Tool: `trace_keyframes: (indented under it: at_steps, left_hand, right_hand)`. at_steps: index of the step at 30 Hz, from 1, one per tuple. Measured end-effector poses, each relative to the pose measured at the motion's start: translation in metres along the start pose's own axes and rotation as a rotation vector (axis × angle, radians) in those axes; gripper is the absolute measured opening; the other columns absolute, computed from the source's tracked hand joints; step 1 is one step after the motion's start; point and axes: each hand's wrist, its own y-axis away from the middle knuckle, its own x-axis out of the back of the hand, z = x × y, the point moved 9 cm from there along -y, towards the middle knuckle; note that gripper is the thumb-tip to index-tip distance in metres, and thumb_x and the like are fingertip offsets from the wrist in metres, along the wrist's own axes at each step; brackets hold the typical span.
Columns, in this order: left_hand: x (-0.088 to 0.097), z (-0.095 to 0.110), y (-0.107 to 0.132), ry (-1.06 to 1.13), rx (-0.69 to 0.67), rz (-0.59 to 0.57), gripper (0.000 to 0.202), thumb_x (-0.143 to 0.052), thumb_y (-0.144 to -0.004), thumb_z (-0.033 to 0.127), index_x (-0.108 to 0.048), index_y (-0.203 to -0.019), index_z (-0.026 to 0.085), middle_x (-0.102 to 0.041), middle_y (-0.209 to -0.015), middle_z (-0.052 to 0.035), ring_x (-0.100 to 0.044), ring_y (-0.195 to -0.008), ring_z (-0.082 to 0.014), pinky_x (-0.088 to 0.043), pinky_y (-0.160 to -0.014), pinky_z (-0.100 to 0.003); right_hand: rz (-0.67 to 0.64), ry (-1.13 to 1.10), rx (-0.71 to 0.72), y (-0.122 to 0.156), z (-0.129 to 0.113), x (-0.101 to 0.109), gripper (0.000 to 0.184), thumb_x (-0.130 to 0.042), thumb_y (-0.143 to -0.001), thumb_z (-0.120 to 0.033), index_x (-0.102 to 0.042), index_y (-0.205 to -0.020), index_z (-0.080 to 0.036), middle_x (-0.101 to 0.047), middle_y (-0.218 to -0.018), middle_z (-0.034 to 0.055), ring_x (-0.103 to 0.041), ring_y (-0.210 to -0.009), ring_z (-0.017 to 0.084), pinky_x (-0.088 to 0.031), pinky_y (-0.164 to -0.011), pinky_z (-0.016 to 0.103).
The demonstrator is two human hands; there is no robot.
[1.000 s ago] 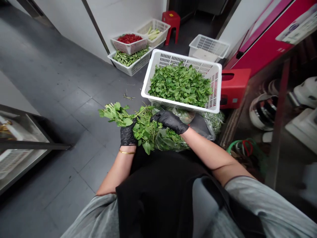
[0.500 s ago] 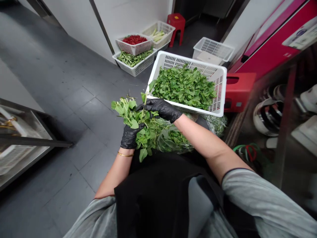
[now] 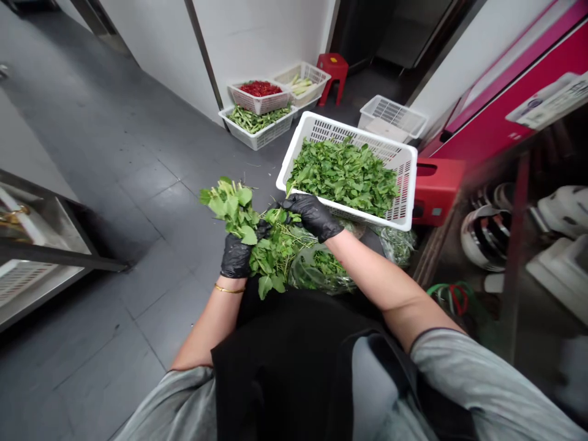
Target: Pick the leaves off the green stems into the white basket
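Gripping a bunch of leafy green stems (image 3: 232, 205) in a clenched fist, the black-gloved left hand (image 3: 236, 256) holds it above the person's lap, the leaves fanning out to the left over the grey floor (image 3: 114, 184). The black-gloved right hand (image 3: 315, 215) has its fingers (image 3: 294, 205) pinched together on a sprig (image 3: 278, 215) at the bunch's right side, just beside the near left corner of a white basket (image 3: 406, 184) filled with picked leaves (image 3: 344, 174). A clear bag of greens (image 3: 315, 272) lies on the lap beneath both hands.
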Motion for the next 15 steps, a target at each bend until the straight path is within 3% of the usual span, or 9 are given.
trace_keyframes:
  at_steps: [4, 10, 13, 15]
  left_hand:
    - [-0.008, 0.003, 0.007, -0.135, -0.083, -0.026, 0.042, -0.097, -0.055, 0.025, -0.080, -0.092, 0.020, -0.081, -0.102, -0.0071, -0.074, -0.096, -0.0251, -0.057, -0.099, -0.037]
    - [-0.017, 0.010, 0.013, -0.270, -0.160, -0.027, 0.026, -0.088, -0.062, 0.027, -0.072, -0.081, 0.021, -0.081, -0.095, -0.0079, -0.074, -0.091, -0.0258, -0.060, -0.095, -0.040]
    - [-0.026, 0.020, 0.010, -0.316, -0.158, -0.065, 0.023, -0.087, -0.064, 0.021, -0.069, -0.078, 0.020, -0.080, -0.092, -0.0094, -0.074, -0.099, -0.0267, -0.058, -0.099, -0.040]
    - [-0.022, 0.035, 0.006, -0.381, -0.168, -0.019, 0.022, -0.087, -0.064, 0.016, -0.067, -0.074, 0.020, -0.078, -0.087, -0.0088, -0.074, -0.101, -0.0273, -0.057, -0.101, -0.041]
  right_hand:
    - [-0.009, -0.094, -0.006, 0.013, 0.013, -0.017, 0.032, -0.091, -0.062, -0.045, -0.075, -0.070, -0.018, -0.077, -0.080, 0.0024, -0.068, -0.078, 0.016, -0.054, -0.077, 0.029]
    - [0.129, -0.189, -0.100, 0.034, 0.025, -0.008, 0.037, -0.086, -0.071, -0.052, -0.077, -0.084, -0.019, -0.078, -0.090, 0.0034, -0.068, -0.078, 0.016, -0.050, -0.063, 0.026]
    - [0.099, -0.179, -0.053, 0.032, 0.015, -0.013, 0.039, -0.088, -0.070, -0.053, -0.078, -0.086, -0.019, -0.079, -0.094, 0.0043, -0.072, -0.092, 0.020, -0.056, -0.076, 0.030]
    - [-0.020, -0.101, 0.018, 0.024, -0.001, -0.024, 0.039, -0.092, -0.067, -0.048, -0.079, -0.090, -0.019, -0.080, -0.099, 0.0040, -0.072, -0.102, 0.021, -0.057, -0.093, 0.034]
